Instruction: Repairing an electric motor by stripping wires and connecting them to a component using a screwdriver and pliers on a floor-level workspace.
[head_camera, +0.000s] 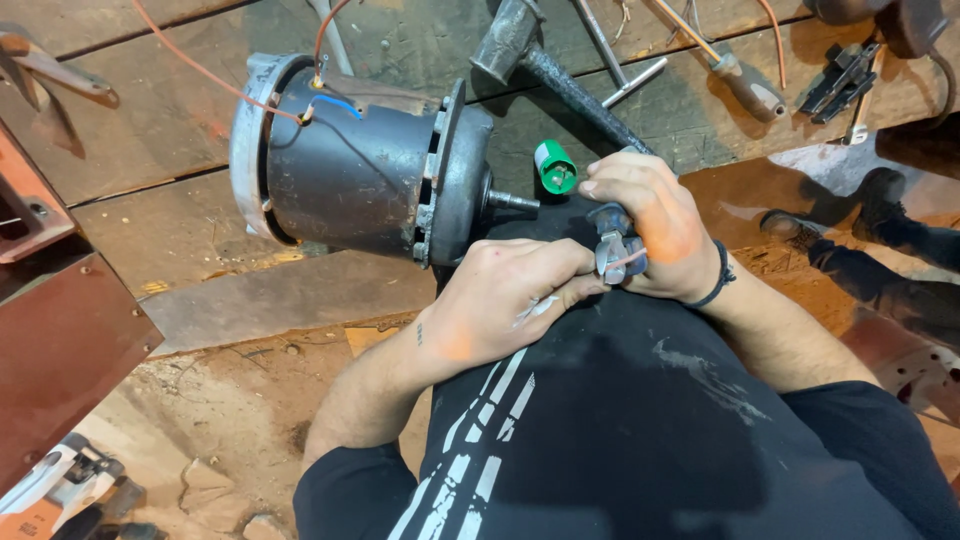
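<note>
Metal pliers (612, 245) stand upright in the closed right hand (650, 225), pinching a thin wire (535, 308) held by the left hand (510, 295) just beside.

Hands (580, 265) on pliers (612, 240) beside motor (360, 160)

Shirt: black short-sleeved T-shirt (640, 440); the sleeves end above the elbows, leaving both forearms bare.
Shirt print: white broken stripes (470, 470) run in slanted parallel bars down the front, on the person's left side.
Shirt marks: pale scuffs and dusty smears (700, 375) on the chest, on the person's right side.
Right wrist: a thin black cord bracelet (718, 280) loops round it.
Left forearm: a small dark mark (420, 333), like a tiny tattoo, just below the wrist.
Left hand (510, 300): bare, no glove, no ring to be seen.
Right hand (645, 225): bare, no glove; fingers (610, 185) uncovered.
</note>
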